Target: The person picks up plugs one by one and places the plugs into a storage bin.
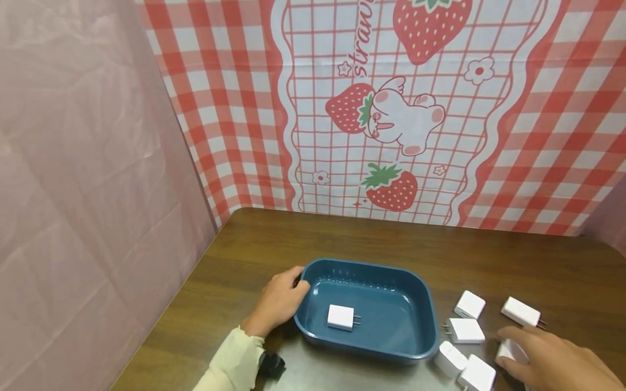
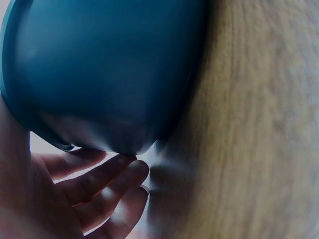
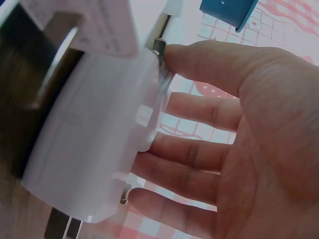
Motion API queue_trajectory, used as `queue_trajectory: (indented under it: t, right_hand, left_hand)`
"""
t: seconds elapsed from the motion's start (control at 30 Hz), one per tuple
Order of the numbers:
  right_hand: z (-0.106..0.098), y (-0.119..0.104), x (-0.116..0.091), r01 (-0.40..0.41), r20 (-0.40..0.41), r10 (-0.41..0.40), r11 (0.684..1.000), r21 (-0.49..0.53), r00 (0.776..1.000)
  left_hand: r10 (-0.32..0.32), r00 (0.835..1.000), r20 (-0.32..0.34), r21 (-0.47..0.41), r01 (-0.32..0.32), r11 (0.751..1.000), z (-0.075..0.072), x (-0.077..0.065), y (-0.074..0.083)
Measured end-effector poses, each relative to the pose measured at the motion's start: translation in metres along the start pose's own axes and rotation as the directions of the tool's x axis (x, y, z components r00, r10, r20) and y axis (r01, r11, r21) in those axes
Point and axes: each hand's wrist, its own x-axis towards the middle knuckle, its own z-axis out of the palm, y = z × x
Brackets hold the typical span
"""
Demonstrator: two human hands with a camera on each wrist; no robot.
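Observation:
A blue baking dish [image 1: 371,355] sits on the table with one white plug-in charger [image 1: 340,317] lying inside it, prongs toward the right. My left hand [image 1: 280,298] holds the dish's left end, thumb over the rim; in the left wrist view its fingers [image 2: 114,194] reach around the outer wall. My right hand [image 1: 557,355] is at the right, thumb and index finger on either side of a white charger [image 1: 511,352]. In the right wrist view a large white charger [image 3: 89,129] fills the foreground and partly hides the fingertips.
Several more white chargers lie between the dish and my right hand, among them one near the dish's corner [image 1: 451,359] and one farther back [image 1: 520,311]. The wooden table [image 1: 254,233] ends at a red checked strawberry cloth [image 1: 318,136] behind. A pink cloth [image 1: 98,217] hangs at left.

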Motion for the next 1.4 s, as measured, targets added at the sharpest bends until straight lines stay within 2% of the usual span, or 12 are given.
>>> queue_trajectory:
  t: [0.5, 0.7, 1.1, 1.3, 1.4]
  right_hand:
    - [-0.001, 0.0, 0.005, -0.039, 0.002, 0.039, 0.999, -0.017, 0.999]
    - [-0.003, -0.001, 0.005, -0.031, -0.028, 0.03, 0.999, -0.03, 0.999]
    - [-0.008, -0.006, 0.005, -0.037, -0.134, 0.032, 0.999, -0.036, 0.99]
    - [-0.013, -0.012, 0.0, -0.023, -0.222, 0.02, 1.0, -0.01, 0.975]
    - [-0.016, -0.016, -0.001, 0.0, -0.293, -0.002, 1.0, -0.006, 0.956]
  left_hand:
    - [0.006, 1.0, -0.013, 0.003, -0.006, 1.0, -0.001, -0.001, 0.0]
    - [0.007, 1.0, -0.01, 0.005, -0.007, 1.0, -0.001, -0.001, -0.001]
    - [-0.004, 1.0, 0.012, 0.003, 0.004, 1.0, -0.003, 0.001, 0.0]
    - [0.013, 1.0, 0.009, 0.016, -0.013, 1.0, -0.003, 0.001, -0.001]
    - [0.017, 1.0, 0.014, 0.011, -0.017, 1.0, -0.002, 0.0, -0.001]
